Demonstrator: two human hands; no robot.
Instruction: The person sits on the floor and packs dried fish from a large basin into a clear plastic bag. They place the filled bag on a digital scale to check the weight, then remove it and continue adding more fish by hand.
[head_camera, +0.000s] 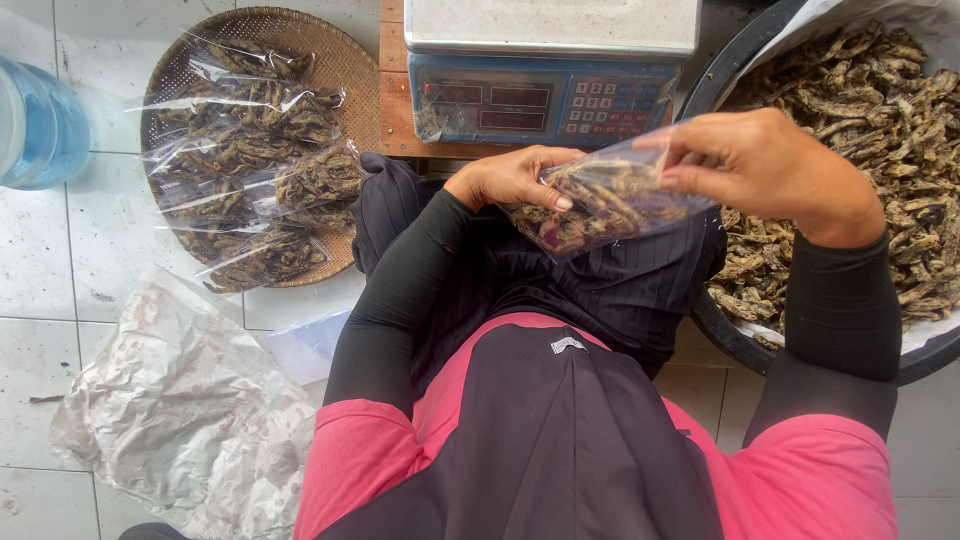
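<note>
Pale, worn floor tiles (60, 270) with dark grout fill the left; a low wooden stand (395, 110) sits at upper centre.

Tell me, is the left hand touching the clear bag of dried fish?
Touching. The head view shows the left hand with its fingers pressed on the clear bag.

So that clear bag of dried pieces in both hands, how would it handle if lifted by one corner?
The clear bag would probably sag, since its thin film already creases between the left hand and right hand. It is likely light, as the contents look dry. The glossy plastic may be slippery.
</note>
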